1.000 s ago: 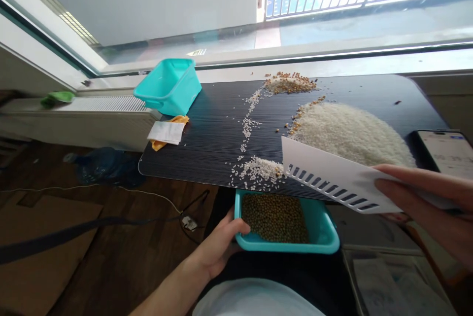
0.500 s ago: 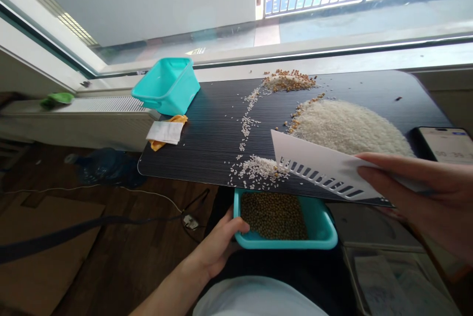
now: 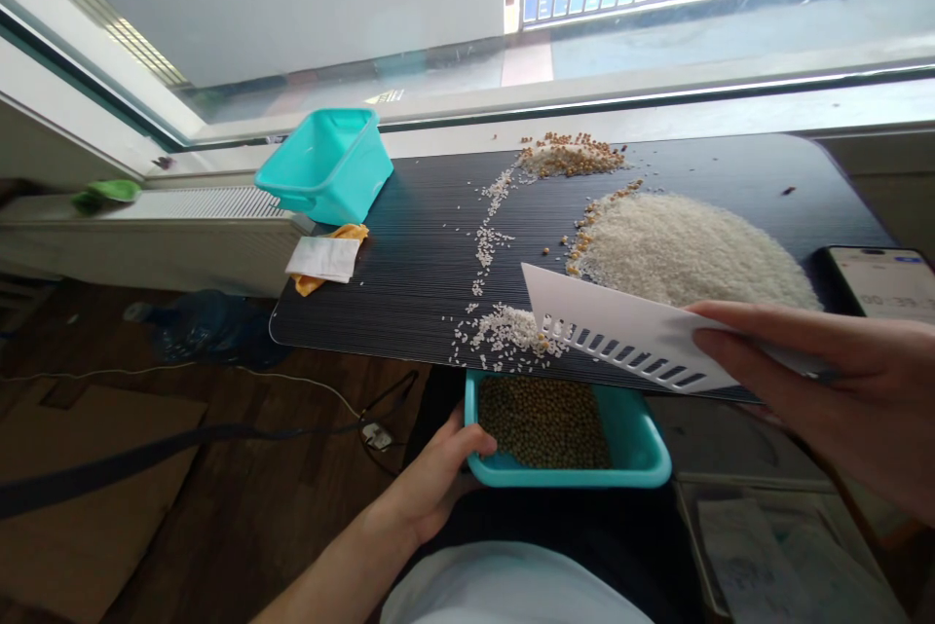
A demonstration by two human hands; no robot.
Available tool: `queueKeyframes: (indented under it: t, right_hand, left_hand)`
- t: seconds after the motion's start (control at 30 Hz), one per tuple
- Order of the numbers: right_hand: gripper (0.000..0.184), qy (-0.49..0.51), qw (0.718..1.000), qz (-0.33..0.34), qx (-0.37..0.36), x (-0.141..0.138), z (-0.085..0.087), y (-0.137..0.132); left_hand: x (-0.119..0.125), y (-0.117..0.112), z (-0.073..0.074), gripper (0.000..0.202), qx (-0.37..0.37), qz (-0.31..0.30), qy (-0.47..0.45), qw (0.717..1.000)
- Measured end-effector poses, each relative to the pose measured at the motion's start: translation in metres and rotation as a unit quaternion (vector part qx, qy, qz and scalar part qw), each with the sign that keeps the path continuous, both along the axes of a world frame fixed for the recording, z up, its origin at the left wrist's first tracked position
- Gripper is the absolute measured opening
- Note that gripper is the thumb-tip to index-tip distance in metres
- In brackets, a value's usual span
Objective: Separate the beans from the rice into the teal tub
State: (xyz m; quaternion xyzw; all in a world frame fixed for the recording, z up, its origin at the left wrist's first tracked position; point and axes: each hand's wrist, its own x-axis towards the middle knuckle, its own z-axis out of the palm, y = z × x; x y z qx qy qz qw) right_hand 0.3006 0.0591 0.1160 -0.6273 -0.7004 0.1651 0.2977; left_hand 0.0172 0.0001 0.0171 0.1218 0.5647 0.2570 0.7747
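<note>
My left hand (image 3: pixel 457 463) grips the left end of a turquoise bin (image 3: pixel 570 478), its thumb over the rim. Brownish-green beans or peas (image 3: pixel 544 422) fill much of that bin, which sits below the table's near edge. In my right hand (image 3: pixel 810 371) is a flat white plastic scraper (image 3: pixel 628 317) with a row of slanted slots, pinched between thumb and fingers. The scraper's left end is beside a small heap of rice (image 3: pixel 511 327) near the edge. Behind it spreads a large pile of rice (image 3: pixel 693 244), fringed with yellowish grains on its left.
On the dark table (image 3: pixel 409 283) stands another turquoise bin (image 3: pixel 328 166), at the left corner. A folded white tissue (image 3: pixel 325 257) lies on an orange cloth (image 3: pixel 311 283). A mixed pile of grains (image 3: pixel 570 155) is at the back. A phone (image 3: pixel 880 278) lies at the right.
My right hand has moved the scraper slightly left, toward the small rice heap. My left hand keeps its hold on the bin, which has hardly moved.
</note>
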Motion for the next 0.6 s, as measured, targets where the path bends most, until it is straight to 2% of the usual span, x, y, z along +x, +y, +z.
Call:
queueKeyframes:
  t: [0.17, 0.3, 0.6]
  right_hand:
    - [0.028, 0.003, 1.000, 0.017, 0.009, -0.0016, 0.0028, -0.0027]
    - [0.031, -0.011, 0.999, -0.002, 0.042, 0.0044, 0.0013, -0.0076]
    - [0.038, -0.017, 0.999, -0.004, 0.034, -0.0015, 0.0058, -0.0057]
  left_hand:
    - [-0.0001, -0.0020, -0.0013, 0.038, 0.002, 0.007, -0.001, 1.000]
    - [0.0001, -0.0022, -0.0009, 0.042, 0.005, 0.002, -0.010, 1.000]
    - [-0.0005, -0.0012, 0.0005, 0.044, 0.005, 0.000, -0.006, 1.000]
